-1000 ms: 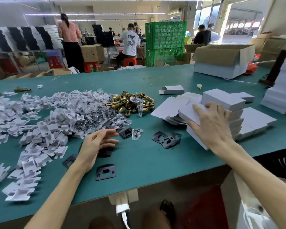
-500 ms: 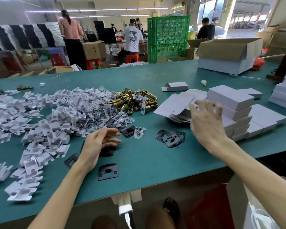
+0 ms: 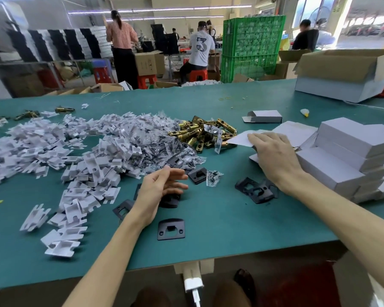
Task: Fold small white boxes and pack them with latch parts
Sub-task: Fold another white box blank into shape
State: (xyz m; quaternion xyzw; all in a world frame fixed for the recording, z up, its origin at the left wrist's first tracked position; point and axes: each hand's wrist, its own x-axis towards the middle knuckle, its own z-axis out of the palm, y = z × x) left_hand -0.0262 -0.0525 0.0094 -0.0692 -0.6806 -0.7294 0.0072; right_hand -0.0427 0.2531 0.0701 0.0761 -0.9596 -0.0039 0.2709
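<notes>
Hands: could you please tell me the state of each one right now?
Left hand: open, holding nothing.
Right hand: rests on a flat white box blank; grip cannot be told.
</notes>
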